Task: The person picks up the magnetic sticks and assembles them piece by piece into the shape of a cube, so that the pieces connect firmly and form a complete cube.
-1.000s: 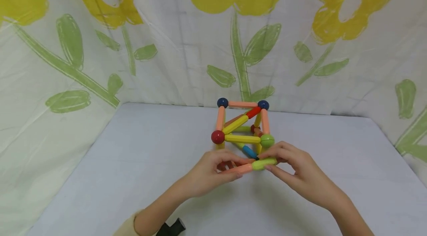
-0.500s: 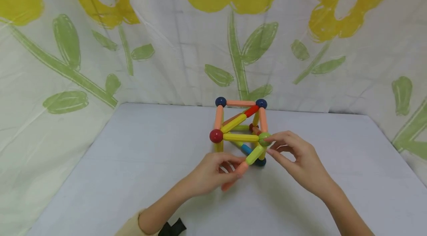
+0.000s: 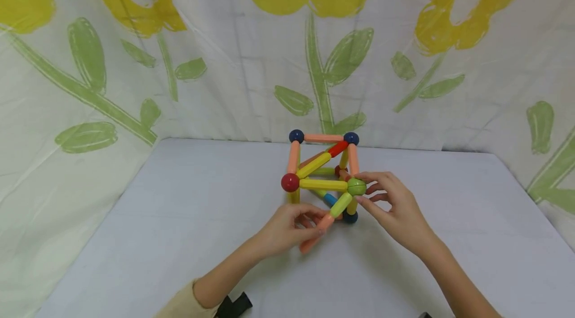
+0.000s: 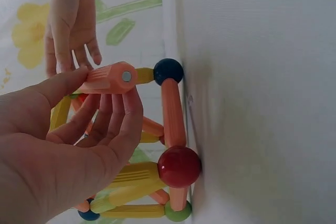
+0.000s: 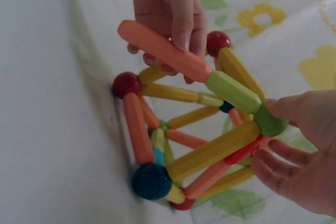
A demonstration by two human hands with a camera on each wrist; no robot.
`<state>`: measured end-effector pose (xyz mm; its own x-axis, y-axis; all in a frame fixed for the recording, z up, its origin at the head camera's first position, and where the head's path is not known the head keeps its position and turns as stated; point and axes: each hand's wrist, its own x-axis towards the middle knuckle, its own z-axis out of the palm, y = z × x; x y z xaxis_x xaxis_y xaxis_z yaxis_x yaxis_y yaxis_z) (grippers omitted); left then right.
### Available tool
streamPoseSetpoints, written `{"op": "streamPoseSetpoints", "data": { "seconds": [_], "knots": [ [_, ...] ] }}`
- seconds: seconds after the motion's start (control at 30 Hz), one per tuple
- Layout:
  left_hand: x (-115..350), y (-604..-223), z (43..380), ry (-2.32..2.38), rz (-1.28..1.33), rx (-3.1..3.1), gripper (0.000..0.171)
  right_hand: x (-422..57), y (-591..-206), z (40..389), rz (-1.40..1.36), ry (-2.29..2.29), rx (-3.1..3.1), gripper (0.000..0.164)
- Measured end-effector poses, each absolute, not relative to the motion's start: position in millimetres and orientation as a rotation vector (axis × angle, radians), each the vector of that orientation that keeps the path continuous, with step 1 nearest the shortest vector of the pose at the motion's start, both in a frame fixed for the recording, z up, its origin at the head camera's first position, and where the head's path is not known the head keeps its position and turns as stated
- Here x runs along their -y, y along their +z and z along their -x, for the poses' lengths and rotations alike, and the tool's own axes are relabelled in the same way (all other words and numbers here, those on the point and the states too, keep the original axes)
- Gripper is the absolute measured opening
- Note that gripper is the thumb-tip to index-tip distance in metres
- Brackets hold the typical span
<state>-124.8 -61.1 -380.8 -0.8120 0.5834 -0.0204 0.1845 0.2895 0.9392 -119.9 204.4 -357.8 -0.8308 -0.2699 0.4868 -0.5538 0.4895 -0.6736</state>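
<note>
My left hand (image 3: 287, 232) pinches an orange magnetic stick (image 5: 165, 53) between thumb and fingers. Joined end to end with it is a short lime-green stick (image 5: 233, 92), whose far end meets the green ball (image 3: 357, 186). That ball forms the upper near-right corner of a cube frame built of magnetic sticks and balls. My right hand (image 3: 393, 205) grips the green ball between thumb and fingers. The orange stick's free end (image 4: 126, 76) slants down toward me, away from the frame. A red ball (image 3: 290, 182) marks the upper near-left corner.
The frame stands on a white-covered table (image 3: 188, 198). Diagonal sticks cross its top and front, including a yellow-and-red pair (image 3: 321, 160). Behind hangs a flower-printed cloth (image 3: 224, 58). A black object (image 3: 235, 305) shows beside the left sleeve.
The joined sticks have swung from nearly level to slanting up against the green ball. My right hand has left the lime-green stick and moved up to the ball.
</note>
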Motion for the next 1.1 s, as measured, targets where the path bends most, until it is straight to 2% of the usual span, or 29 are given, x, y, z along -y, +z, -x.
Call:
{"op": "streamPoseSetpoints", "data": {
  "seconds": [0.1,0.2,0.33,0.5,0.93,1.1],
  "knots": [
    [64,-388,129,1.523,-0.682,-2.111,0.039,-204,-360,122,-0.706,1.271,2.408,0.045],
    [68,-395,132,1.493,-0.59,-1.996,0.037,-203,-362,123,-0.713,1.271,2.395,0.045],
    [73,-403,133,1.435,-0.467,-1.945,0.025,-202,-363,124,-0.721,1.266,2.383,0.044],
    [77,-407,133,1.433,-0.385,-1.921,0.02,-201,-362,124,-0.721,1.254,2.382,0.044],
    [80,-412,138,1.582,-0.225,-1.95,0.023,-202,-364,125,-0.716,1.224,2.372,0.042],
    [82,-413,138,1.593,-0.227,-1.95,0.024,-202,-371,126,-0.703,1.089,2.378,0.06]
  ]
}}
